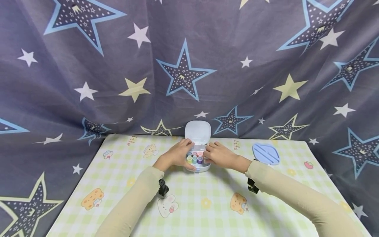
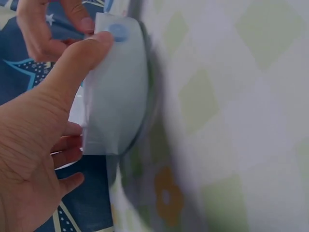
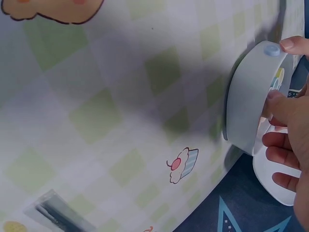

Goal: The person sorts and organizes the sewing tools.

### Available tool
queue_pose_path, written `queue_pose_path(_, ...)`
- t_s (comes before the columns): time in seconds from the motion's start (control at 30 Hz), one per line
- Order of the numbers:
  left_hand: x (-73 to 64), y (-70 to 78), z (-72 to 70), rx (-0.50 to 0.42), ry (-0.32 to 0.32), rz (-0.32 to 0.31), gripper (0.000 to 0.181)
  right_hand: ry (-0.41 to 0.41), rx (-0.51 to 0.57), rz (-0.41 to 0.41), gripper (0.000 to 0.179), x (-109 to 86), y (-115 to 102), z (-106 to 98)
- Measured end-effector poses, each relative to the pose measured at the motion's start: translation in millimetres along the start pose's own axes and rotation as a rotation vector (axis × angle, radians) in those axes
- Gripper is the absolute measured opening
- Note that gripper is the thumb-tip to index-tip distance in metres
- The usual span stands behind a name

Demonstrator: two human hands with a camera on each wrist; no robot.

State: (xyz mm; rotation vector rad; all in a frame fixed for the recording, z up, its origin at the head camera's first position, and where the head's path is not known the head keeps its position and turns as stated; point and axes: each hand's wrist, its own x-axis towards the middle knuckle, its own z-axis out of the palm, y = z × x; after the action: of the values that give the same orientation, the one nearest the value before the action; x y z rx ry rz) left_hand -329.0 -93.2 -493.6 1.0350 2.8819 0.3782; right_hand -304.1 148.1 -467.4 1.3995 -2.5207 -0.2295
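A small pale plastic case [image 1: 197, 169] stands on the table with its white lid [image 1: 197, 131] raised at the back. Inside sit several small coloured spools, among them a yellow one [image 1: 189, 160], a teal one [image 1: 194, 160] and a purple one [image 1: 200, 160]. My left hand [image 1: 178, 154] grips the case from the left, its thumb at the blue latch [image 2: 119, 32] on the front. From the right, my right hand [image 1: 218, 155] reaches over the wall, thumb and bent fingers dipping inside beside the spools. I cannot tell whether those fingertips hold a spool.
To the right lies a light blue tray [image 1: 273, 154] with diagonal bars. A clear packet with dark strips [image 3: 60, 215] shows on the table in the right wrist view. Behind the table's far edge hangs a star-patterned curtain [image 1: 189, 108]. The tablecloth [image 1: 189, 217] is checked.
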Motion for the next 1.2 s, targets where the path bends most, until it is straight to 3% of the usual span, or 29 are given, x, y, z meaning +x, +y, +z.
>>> queue_pose_path(0.2,0.3,6.7,-11.7,-0.107,-0.069,-0.037,0.118,0.039,-0.022,-0.010,0.021,-4.0,-0.9,-1.5)
queue_pose_path(0.47,-0.6,8.4,-6.9,-0.158,-0.074,-0.052,0.118,0.015,0.002,0.009,0.021,-0.7,-1.6,6.5)
queue_pose_path(0.83,-0.7,2.0,4.4,0.015,0.082,0.066,0.117,-0.010,0.022,0.022,0.020,6.6,-0.4,4.6)
queue_pose_path(1.2,5.9,0.2,7.1,0.130,0.062,0.049,0.120,-0.011,-0.022,0.004,0.021,8.6,1.2,6.7)
